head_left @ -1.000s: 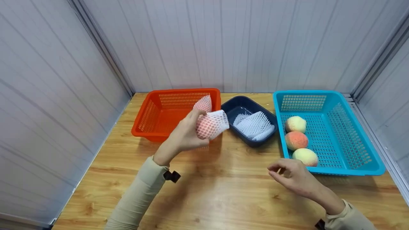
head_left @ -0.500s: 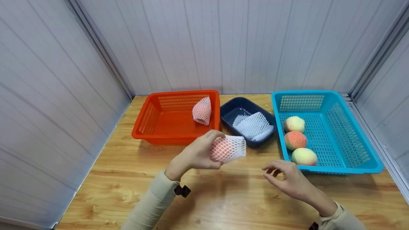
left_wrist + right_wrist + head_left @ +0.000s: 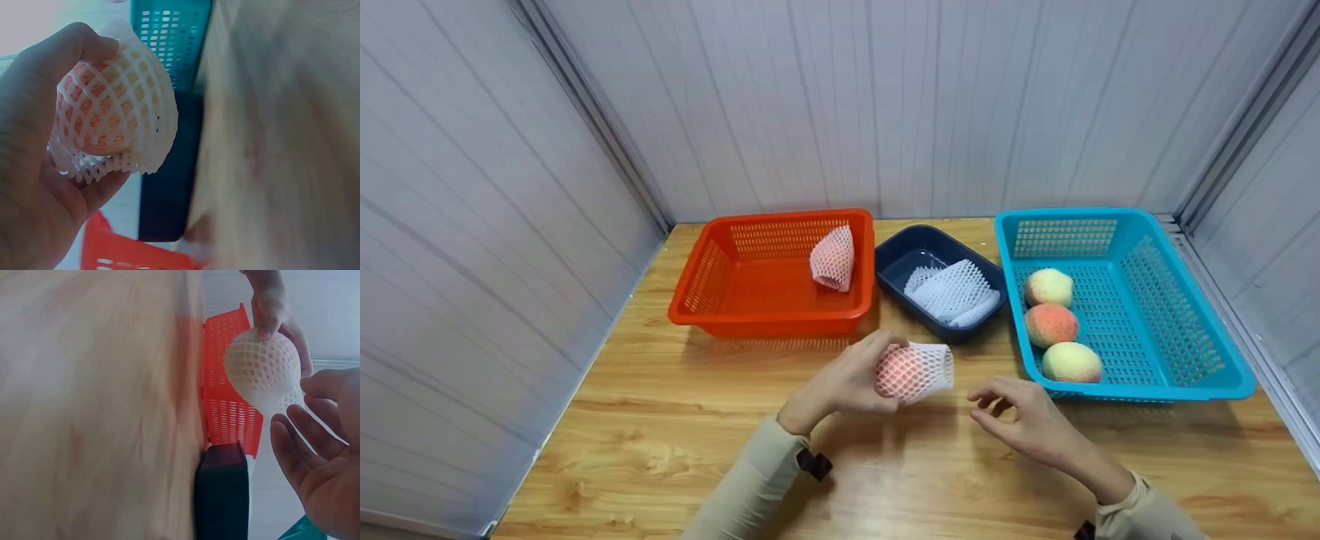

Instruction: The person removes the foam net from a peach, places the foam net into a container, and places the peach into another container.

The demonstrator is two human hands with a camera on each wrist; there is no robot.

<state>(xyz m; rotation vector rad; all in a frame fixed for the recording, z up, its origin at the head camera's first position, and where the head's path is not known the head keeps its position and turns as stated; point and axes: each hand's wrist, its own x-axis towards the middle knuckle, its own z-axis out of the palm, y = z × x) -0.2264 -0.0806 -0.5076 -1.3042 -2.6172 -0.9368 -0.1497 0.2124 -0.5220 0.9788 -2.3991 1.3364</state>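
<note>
Fruit, round and pink-orange, in a white foam-mesh sleeve (image 3: 911, 373), had shifted over the last second: down and right in the head view, from over the front right corner of the orange-red perforated plastic basket (image 3: 769, 328) to near centre frame, above the light wood-grain counter (image 3: 690, 435). Left hand (image 3: 844, 380) carried it, fingers curled firmly round the fruit end; the sleeve's loose end stuck out to the right.

Right hand (image 3: 1024, 420), lower right, had moved only slightly left. Fingers half bent, thumb apart, gap visible, nothing held. Fingertips sat near the loose end; head view showed them apart.

Second pink fruit in white mesh (image 3: 832, 260) was in the basket's right side, fully visible now the left hand was off it. No change seen in the dark navy rectangular tray (image 3: 905, 255) with its loose white mesh sleeves (image 3: 956, 292), or in the turquoise perforated plastic basket (image 3: 1155, 392) at right, three bare fuzzy yellow-to-orange fruits (image 3: 1051, 325) along its left side.

My read: the shift put the sleeved piece within easy reach of both hands, so the work looked centred between them, not at the basket.
</note>
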